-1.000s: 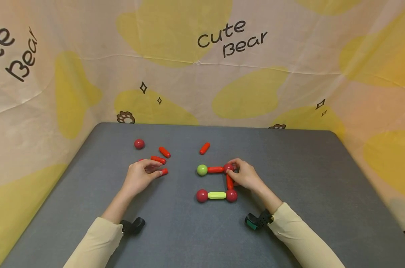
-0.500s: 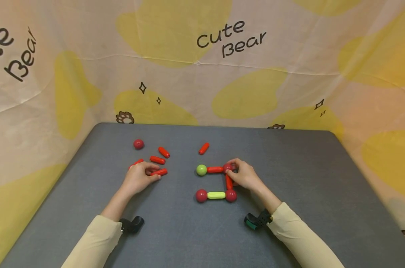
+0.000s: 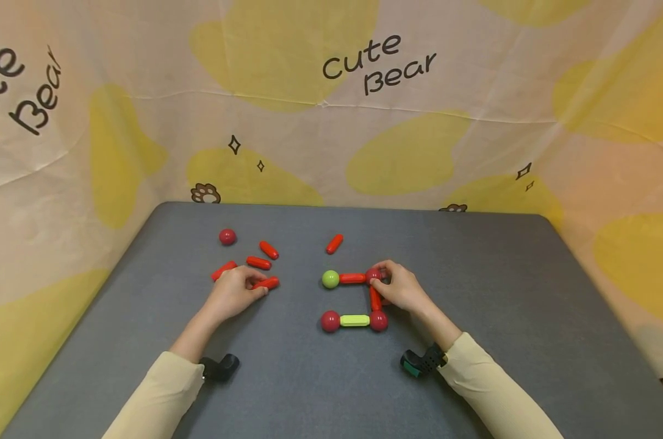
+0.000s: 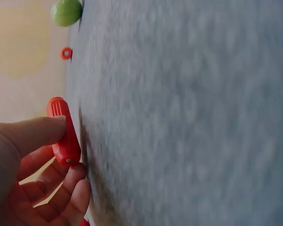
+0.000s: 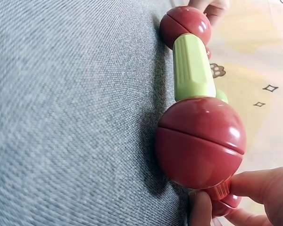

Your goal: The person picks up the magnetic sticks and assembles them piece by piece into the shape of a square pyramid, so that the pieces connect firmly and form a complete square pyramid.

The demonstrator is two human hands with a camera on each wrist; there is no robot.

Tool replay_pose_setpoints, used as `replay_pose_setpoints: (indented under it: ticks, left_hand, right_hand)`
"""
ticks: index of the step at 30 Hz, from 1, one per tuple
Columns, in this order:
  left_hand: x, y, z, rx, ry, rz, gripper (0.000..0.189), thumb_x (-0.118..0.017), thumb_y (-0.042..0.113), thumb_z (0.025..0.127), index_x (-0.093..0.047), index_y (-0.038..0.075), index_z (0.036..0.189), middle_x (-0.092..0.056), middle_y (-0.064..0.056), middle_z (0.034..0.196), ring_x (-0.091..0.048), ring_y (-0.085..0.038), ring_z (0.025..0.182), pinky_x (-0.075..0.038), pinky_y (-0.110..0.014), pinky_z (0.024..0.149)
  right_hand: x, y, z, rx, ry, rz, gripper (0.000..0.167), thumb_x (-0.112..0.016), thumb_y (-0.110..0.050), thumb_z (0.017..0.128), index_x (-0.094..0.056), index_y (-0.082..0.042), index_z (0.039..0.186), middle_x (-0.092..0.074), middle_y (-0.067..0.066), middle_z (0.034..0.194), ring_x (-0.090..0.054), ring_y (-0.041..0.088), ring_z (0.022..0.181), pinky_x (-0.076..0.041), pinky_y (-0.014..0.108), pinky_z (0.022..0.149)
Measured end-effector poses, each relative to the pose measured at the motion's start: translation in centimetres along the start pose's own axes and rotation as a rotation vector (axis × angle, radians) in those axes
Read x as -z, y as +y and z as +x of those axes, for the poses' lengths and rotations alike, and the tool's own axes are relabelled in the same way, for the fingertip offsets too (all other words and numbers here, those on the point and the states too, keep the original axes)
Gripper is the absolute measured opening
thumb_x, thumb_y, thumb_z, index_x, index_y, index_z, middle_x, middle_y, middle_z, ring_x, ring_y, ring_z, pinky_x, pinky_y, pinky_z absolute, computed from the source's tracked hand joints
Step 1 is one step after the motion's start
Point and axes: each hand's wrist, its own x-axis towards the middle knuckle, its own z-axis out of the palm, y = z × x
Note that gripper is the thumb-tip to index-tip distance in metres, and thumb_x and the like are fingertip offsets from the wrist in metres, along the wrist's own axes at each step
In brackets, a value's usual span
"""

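Observation:
My left hand [image 3: 233, 294] pinches a red magnetic stick [image 3: 268, 283] just over the table; in the left wrist view the thumb lies along the stick [image 4: 66, 148], whose near end shows a metal dot. To the right, my right hand [image 3: 401, 288] holds the red corner ball [image 3: 372, 275] of a three-sided frame between thumb and fingers. That frame has a green ball [image 3: 330, 280], a red stick along the top, a red stick [image 3: 376, 300] down the side, and a yellow-green stick [image 5: 193, 68] between two red balls [image 3: 330, 321]. Something red shows partly under the right hand.
Loose red sticks lie around the left hand: one [image 3: 223, 271] beside it, two [image 3: 258, 263] behind it. Another red stick [image 3: 334, 244] lies behind the frame. A red ball [image 3: 227, 237] sits at the back left. A printed cloth [image 3: 287, 152] rises behind the grey table [image 3: 474, 256].
The left hand's fingers have shifted on the red stick, showing more of it, and the stick has moved slightly right. The stick left of the hand has come into view. The right hand stays put.

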Motion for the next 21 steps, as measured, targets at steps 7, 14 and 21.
replay_pose_setpoints:
  ticks: [7,14,21]
  left_hand:
    - [-0.8,1.8,-0.1,-0.039,-0.032,-0.011,0.015,-0.071,0.013,0.076,-0.071,0.006,0.090,-0.064,0.001,0.071,-0.050,-0.008,0.057,-0.040,-0.026,0.055]
    - [-1.6,3.9,0.6,-0.055,-0.117,-0.029,0.016,-0.067,0.014,0.077,-0.071,0.009,0.091,-0.058,0.004,0.067,-0.049,-0.008,0.056,-0.038,-0.025,0.054]
    - [-2.9,5.8,1.0,-0.077,-0.140,-0.042,0.013,-0.067,0.014,0.077,-0.072,0.009,0.088,-0.057,0.004,0.066,-0.048,-0.008,0.058,-0.038,-0.025,0.055]
  right_hand:
    - [0.0,0.1,-0.1,0.011,0.001,-0.004,0.033,-0.060,-0.016,0.088,-0.054,-0.004,0.118,-0.058,0.015,0.103,-0.056,0.013,0.055,-0.050,0.027,0.051]
    - [-0.1,0.1,-0.1,0.013,0.002,-0.006,0.033,-0.061,-0.017,0.088,-0.054,-0.005,0.118,-0.058,0.015,0.103,-0.056,0.012,0.054,-0.049,0.027,0.051]
    - [-0.2,0.2,0.1,0.015,0.009,-0.014,0.033,-0.061,-0.017,0.088,-0.054,-0.004,0.118,-0.059,0.015,0.103,-0.057,0.014,0.057,-0.049,0.026,0.051]
